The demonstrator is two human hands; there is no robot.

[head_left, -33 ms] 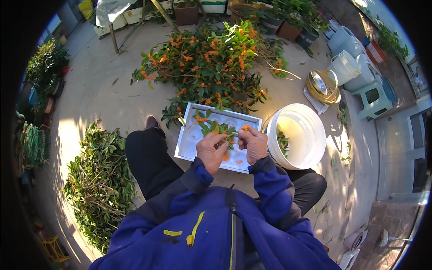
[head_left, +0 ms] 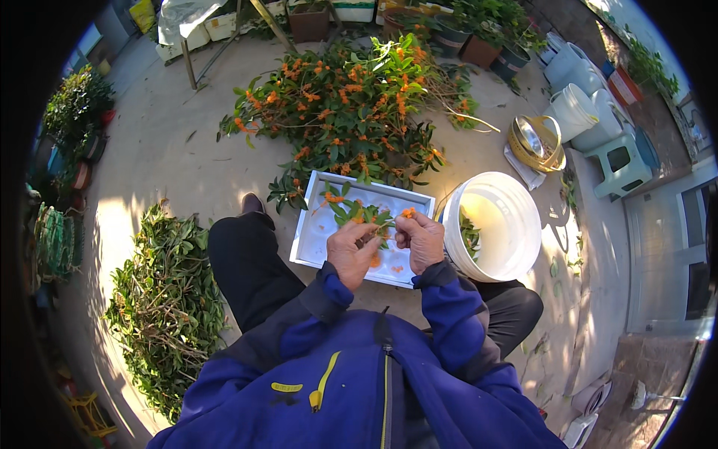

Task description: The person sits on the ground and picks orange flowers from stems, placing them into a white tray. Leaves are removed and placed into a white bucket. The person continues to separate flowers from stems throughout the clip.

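Observation:
My left hand [head_left: 350, 254] is closed on a leafy sprig [head_left: 345, 213] with small orange blossoms, above a shallow white tray [head_left: 303, 243]. Close beside it, my right hand [head_left: 423, 242] pinches a cluster of orange blossoms [head_left: 408, 213] between thumb and fingers. Loose orange petals [head_left: 396, 269] lie scattered in the tray under my hands. Just right of the tray stands a white bucket [head_left: 516, 224] with some green leaves [head_left: 470, 238] inside. Beyond the tray lies a large heap of orange-flowered branches [head_left: 351, 97].
A pile of leafy cuttings [head_left: 164, 299] lies on the ground to my left. At the right are a woven basket [head_left: 550, 153] holding a metal bowl, a pale green stool [head_left: 622, 166] and white buckets [head_left: 574, 111]. Potted plants [head_left: 479, 49] line the far side.

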